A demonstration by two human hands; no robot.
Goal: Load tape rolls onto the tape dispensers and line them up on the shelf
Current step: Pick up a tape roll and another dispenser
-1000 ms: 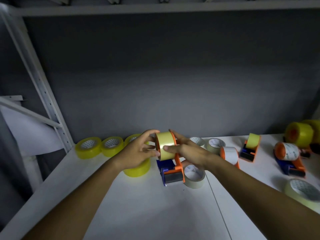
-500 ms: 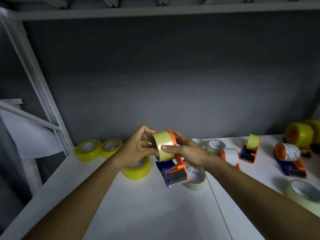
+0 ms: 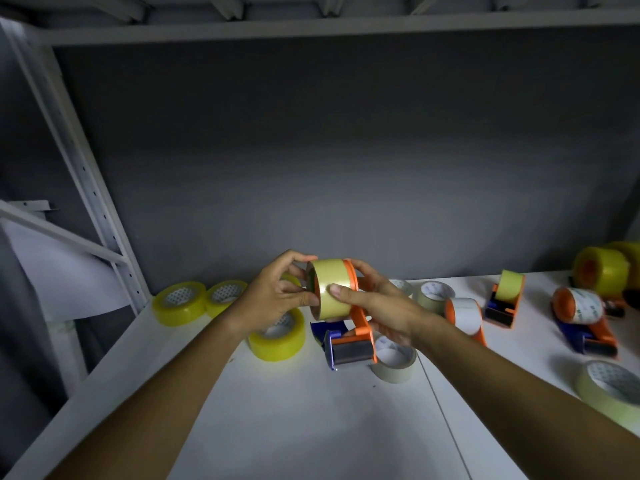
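An orange and blue tape dispenser [image 3: 349, 344] is held above the white shelf [image 3: 311, 427] with a pale yellow tape roll [image 3: 332, 289] on its wheel. My left hand [image 3: 273, 296] grips the roll's left face with curled fingers. My right hand [image 3: 377, 306] holds the dispenser from the right, its thumb across the roll's front. Three more loaded dispensers stand to the right: a white-roll one [image 3: 464, 315], a small orange one [image 3: 504, 299] and a blue one [image 3: 585, 323].
Loose yellow rolls lie at the back left [image 3: 178, 303] [image 3: 225, 294] and under my left hand [image 3: 277, 337]. Pale rolls lie near the dispenser [image 3: 394, 362], behind it [image 3: 434, 296] and at the right edge [image 3: 609, 386]. Big yellow rolls [image 3: 602, 271] sit far right. A shelf upright [image 3: 86, 188] stands left.
Both hands have lifted the dispenser with its roll slightly up off the shelf and tilted it; my left fingers have shifted round the roll's left face.
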